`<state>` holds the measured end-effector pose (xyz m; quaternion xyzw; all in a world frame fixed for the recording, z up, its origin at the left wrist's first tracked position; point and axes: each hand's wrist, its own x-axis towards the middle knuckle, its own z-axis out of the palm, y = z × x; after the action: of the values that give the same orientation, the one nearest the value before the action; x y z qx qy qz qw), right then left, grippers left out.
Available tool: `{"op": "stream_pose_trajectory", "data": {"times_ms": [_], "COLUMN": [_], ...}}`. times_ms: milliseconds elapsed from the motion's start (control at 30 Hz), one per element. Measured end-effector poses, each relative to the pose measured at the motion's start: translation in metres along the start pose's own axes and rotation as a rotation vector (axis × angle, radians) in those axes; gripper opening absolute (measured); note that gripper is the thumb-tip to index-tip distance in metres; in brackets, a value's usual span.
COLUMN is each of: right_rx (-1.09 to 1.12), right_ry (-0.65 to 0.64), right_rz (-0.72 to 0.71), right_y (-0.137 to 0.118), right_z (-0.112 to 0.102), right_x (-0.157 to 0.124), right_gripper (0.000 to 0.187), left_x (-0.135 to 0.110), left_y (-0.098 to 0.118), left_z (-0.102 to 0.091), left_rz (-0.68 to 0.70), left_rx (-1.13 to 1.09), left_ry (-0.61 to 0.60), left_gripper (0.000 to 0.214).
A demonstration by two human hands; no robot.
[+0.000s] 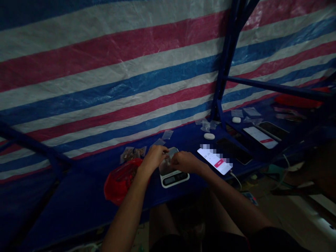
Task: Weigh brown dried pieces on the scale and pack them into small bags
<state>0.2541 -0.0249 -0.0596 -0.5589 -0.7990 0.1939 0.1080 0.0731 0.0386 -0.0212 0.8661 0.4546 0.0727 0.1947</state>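
Both hands meet over a small white digital scale (176, 183) with a dark display at its front. My left hand (156, 156) is closed, its thumb and fingers pinched at the edge of what looks like a small clear plastic bag (168, 161). From the right, my right hand (184, 161) pinches the same bag with curled fingers. The bag hangs above the scale's plate, and its contents are too dim to make out. Left of the scale sits a red plastic bag (115, 185), open at the top, with small items inside that I cannot identify.
Small bags of brownish pieces (132, 154) lie behind the red bag. A lit phone (215, 160) with a cable, a dark phone (235, 150) and a white case (209, 136) are at the right. Blue metal posts (223, 70) frame the table before a striped tarp (118, 70).
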Motion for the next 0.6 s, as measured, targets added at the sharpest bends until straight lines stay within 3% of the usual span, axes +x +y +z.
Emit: {"op": "stream_pose_trajectory", "data": {"times_ms": [167,400,600], "right_rx": [0.13,0.168,0.227], "right_ry": [0.197,0.192,0.297], "right_rz": [0.051,-0.003,0.022], "right_y": [0.007,-0.007,0.002], "right_z": [-0.018,-0.016,-0.012], "right_x": [0.006,0.028,0.03], "right_gripper": [0.021,0.021,0.029], "left_x": [-0.003,-0.013,-0.017], "left_y": [-0.002,-0.015,-0.034], "left_z": [-0.001,-0.01,0.005], "left_rz": [0.078,0.0,-0.095], "left_rx": [-0.063,0.063,0.17], "left_ry": [0.028,0.028,-0.021], "left_gripper": [0.02,0.024,0.02]}}
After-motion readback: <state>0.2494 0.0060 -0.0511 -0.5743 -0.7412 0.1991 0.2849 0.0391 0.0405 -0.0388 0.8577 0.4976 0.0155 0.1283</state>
